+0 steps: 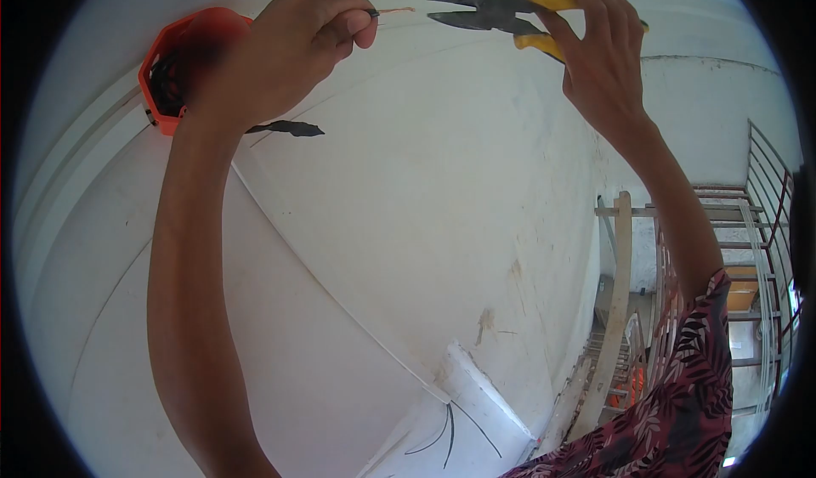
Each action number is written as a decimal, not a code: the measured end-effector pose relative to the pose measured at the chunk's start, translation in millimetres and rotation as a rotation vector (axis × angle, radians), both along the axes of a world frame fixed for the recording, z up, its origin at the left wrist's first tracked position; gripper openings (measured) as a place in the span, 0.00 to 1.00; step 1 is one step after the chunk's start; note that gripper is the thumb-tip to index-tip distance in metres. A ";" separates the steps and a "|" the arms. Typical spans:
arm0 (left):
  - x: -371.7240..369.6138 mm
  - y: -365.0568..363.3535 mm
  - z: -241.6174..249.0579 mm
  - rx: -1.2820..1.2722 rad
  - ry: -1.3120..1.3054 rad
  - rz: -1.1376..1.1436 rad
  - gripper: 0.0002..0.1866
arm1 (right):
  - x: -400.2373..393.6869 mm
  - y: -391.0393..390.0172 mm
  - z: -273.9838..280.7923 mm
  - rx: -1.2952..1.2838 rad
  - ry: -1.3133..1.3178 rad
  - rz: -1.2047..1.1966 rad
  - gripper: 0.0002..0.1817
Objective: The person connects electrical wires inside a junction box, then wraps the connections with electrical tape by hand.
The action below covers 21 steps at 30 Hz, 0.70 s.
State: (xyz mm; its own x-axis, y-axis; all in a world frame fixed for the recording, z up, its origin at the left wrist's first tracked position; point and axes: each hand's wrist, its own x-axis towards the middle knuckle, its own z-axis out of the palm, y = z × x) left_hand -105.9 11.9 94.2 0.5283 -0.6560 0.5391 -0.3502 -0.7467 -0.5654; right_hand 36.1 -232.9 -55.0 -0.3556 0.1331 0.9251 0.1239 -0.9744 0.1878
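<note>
Head: left [293, 53] pinches wire [397, 10] (right [605, 66], pliers [501, 12]).

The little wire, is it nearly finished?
Not quite, it seems. Its copper end is already bare. The left hand pinches the black wire; the right hand holds the pliers, jaws open, not touching it. Joining or covering that end is probably left. A black strip near the orange junction box looks taped already.

The left hand [297, 40] pinches seemingly bare wire [396, 11]; the right [605, 62] holds open pliers [484, 11].
</note>
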 end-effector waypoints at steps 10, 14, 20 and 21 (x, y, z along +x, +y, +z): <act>4.6 8.3 -9.3 -0.018 0.012 0.010 0.18 | -0.9 2.1 12.4 -0.108 -0.178 -0.004 0.18; 6.2 11.9 -13.9 -0.023 -0.004 -0.021 0.15 | -3.8 -0.9 10.6 -0.150 -0.106 0.034 0.19; 23.3 29.6 -38.7 0.181 -0.236 0.012 0.05 | 1.1 21.2 -37.7 -0.202 0.791 0.771 0.11; 26.3 31.5 -40.4 0.306 -0.358 -0.042 0.08 | -1.5 21.2 -45.5 -0.296 1.232 0.979 0.18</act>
